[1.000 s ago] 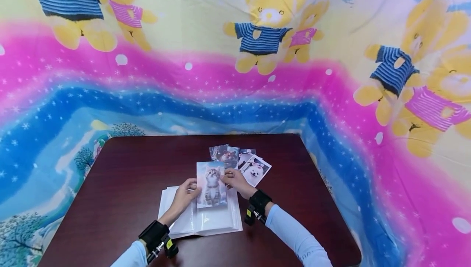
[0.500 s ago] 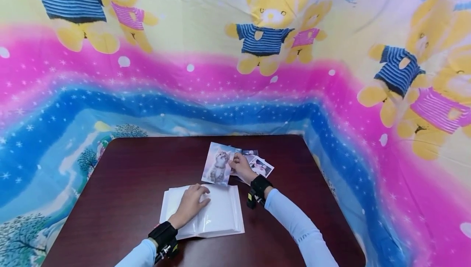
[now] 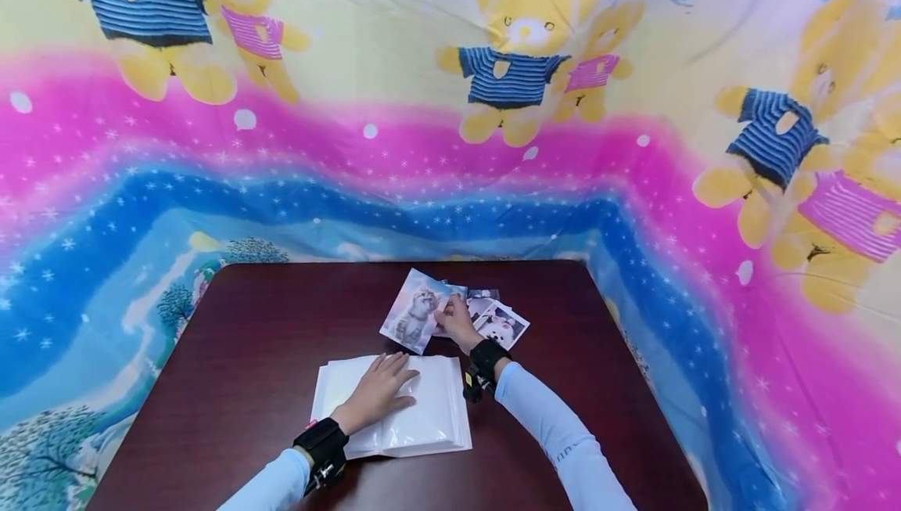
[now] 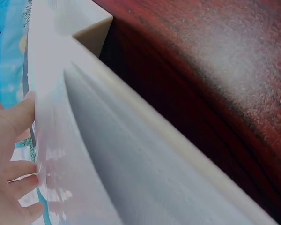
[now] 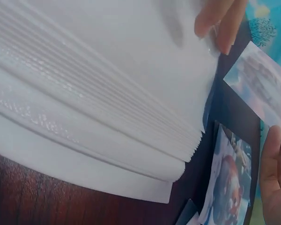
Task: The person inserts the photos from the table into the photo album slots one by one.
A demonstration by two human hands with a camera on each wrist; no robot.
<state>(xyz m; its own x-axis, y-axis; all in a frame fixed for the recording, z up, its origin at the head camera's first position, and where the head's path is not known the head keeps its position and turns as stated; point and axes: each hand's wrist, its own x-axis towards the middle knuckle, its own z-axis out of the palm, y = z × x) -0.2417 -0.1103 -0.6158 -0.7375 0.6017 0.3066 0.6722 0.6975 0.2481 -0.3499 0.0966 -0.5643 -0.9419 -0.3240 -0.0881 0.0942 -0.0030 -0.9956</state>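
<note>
A white photo album with clear sleeve pages lies open on the dark table. My left hand rests on its pages with the fingers spread; in the left wrist view the fingers lie along a glossy clear sleeve. Beyond the album's far edge, my right hand pinches the right side of a tilted kitten photo. The right wrist view shows the thumb on the photo's edge and the album's thick stack of page edges.
Several loose photos lie behind and right of the album, among them a white dog photo and a partly hidden one. The table has rounded far corners. A cartoon bear cloth hangs around it.
The left hand has let go of the kitten photo and come down on the album pages, sliding a little right. My right hand has carried the photo away from the album, tilting it.
</note>
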